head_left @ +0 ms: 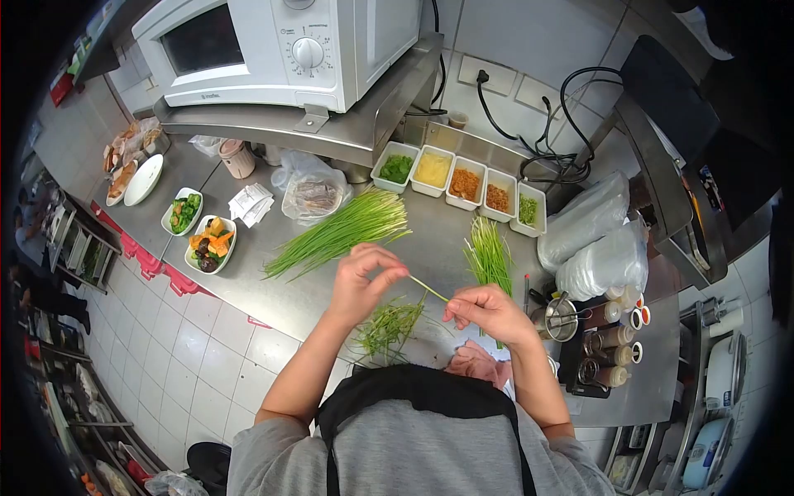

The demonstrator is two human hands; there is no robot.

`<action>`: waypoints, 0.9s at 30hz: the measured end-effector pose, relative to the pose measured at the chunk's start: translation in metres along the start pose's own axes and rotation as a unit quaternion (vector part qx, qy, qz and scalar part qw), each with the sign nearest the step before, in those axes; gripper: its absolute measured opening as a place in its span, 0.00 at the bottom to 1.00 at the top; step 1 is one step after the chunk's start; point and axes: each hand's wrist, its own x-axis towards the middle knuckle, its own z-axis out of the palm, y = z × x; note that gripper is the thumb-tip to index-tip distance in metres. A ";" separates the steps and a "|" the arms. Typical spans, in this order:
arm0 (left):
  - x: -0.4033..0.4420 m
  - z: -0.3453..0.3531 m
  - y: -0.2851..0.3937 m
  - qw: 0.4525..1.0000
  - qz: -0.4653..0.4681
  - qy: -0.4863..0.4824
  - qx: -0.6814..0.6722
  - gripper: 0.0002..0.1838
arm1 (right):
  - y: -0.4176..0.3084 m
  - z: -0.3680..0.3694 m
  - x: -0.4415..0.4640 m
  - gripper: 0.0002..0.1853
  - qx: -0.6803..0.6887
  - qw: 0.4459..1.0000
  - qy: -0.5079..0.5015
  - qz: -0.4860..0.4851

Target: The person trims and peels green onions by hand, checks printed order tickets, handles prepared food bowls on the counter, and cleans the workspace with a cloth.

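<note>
My left hand (364,283) is closed in a pinch at one end of a thin green chive stalk (428,288). My right hand (492,314) pinches the other end, so the stalk spans the gap between my fingers above the steel counter. Beyond my left hand lies a large bundle of chives (351,227) with its pale ends to the right. A smaller bunch of chives (490,252) lies just past my right hand, partly covered by it. Below the stalk, near my body, is a loose heap of green trimmings (389,329).
A microwave (273,50) sits on a steel shelf over the counter (273,306). Several containers of chopped food (465,183) line the back. Two vegetable bowls (210,245) stand left; plastic bags (604,256) and sauce bottles (614,336) stand right. A pink cloth (480,364) lies near my body.
</note>
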 end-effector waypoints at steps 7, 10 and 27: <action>-0.016 -0.035 -0.026 0.953 -0.082 -0.245 0.160 0.09 | 0.015 -0.010 0.006 0.11 0.093 0.988 0.068 -0.106; -0.040 -0.019 -0.015 0.928 -0.047 -0.265 0.259 0.15 | 0.016 -0.009 0.010 0.10 0.209 0.971 0.094 -0.069; -0.013 0.024 -0.004 0.858 -0.271 -0.234 -0.368 0.11 | 0.002 -0.007 0.013 0.06 0.084 0.971 0.197 -0.103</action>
